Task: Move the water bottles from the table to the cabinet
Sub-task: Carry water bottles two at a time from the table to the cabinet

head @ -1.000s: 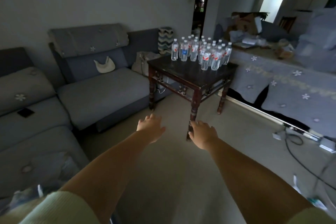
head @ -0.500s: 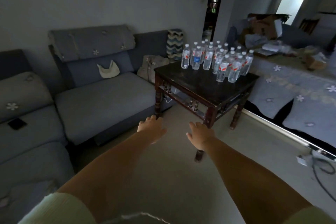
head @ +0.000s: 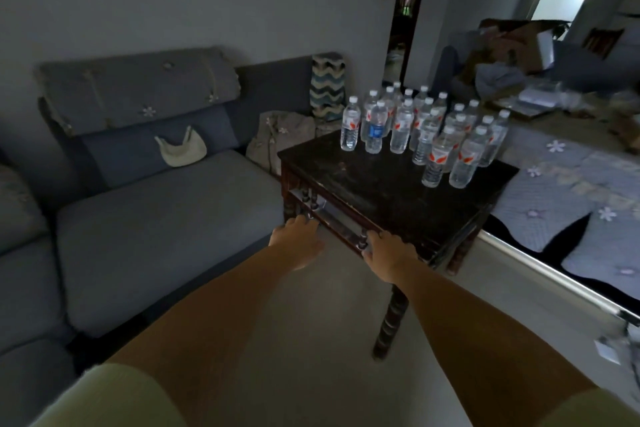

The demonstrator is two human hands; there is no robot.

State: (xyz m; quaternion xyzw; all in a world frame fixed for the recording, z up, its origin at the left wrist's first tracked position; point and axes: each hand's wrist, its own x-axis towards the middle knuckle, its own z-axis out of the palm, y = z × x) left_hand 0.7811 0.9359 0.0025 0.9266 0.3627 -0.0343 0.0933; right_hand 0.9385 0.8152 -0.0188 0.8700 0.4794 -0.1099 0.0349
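Dim grey walls and a pale floor frame the scene, with a grey sofa (head: 166, 218) set along the left and a small cream bag (head: 180, 152) propped against its back cushion. Toward the middle, the left hand (head: 296, 241) and right hand (head: 389, 253) are stretched out low, fingers loose and nothing gripped, in front of the near edge of the dark wooden table (head: 377, 191), apparently as a reach toward it. On its far side the water bottles (head: 426, 130) are stood upright in a tight cluster, probably so they can be lifted off one by one; roughly twenty are counted, one blue-labelled, the rest red-labelled. No cabinet is seen.
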